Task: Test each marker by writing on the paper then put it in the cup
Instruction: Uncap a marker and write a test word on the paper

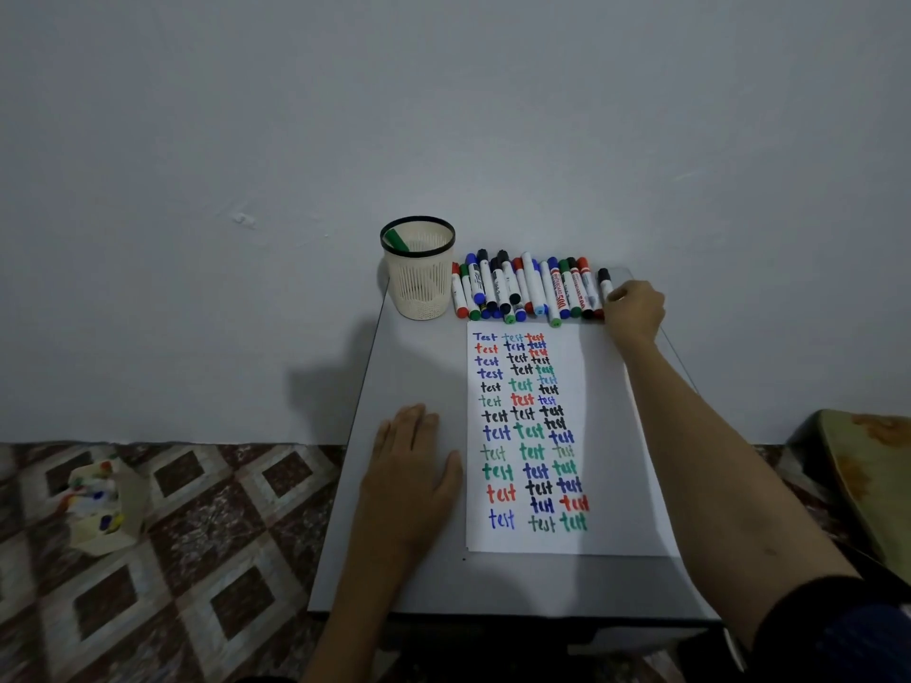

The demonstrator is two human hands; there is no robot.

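Centrally, a white sheet of paper lies on the grey bench, its left part filled with three columns of the word "test" in blue, red, black and green ink. Beyond its far edge a row of capped whiteboard markers lies side by side. Just left of the row stands a cream mesh pen cup with a black rim, holding one green marker that leans against its left wall. The right hand reaches to the right end of the row, its fingers curled round the white barrel of a black-capped marker. The left hand rests flat on the bench just left of the paper, fingers straight and holding nothing. A patterned tile floor shows at left.
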